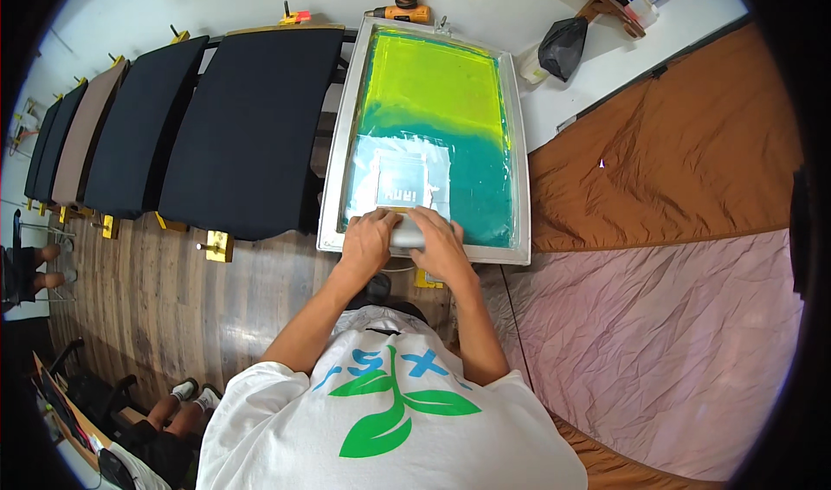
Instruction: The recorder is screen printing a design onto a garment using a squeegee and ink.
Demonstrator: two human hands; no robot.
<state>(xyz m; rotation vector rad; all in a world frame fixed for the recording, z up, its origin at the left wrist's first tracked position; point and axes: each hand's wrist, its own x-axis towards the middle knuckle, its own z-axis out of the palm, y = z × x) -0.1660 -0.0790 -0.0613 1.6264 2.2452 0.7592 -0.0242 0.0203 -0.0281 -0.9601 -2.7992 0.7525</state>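
A silkscreen frame lies in front of me, its mesh yellow-green at the far end and teal nearer to me. At its near end both hands grip a squeegee, which rests on the mesh. My left hand has its fingers wrapped over the squeegee's left part, and my right hand closes on the right part. Just beyond the squeegee is a pale rectangular stencil area with white ink streaks along its sides. The squeegee's lower edge is hidden by its body and my fingers.
A row of padded boards with dark fabric runs off to the left, brass-coloured clamps beneath. An orange heat gun stands behind the frame. Brown cloth spreads at the right. People's legs show at the lower left.
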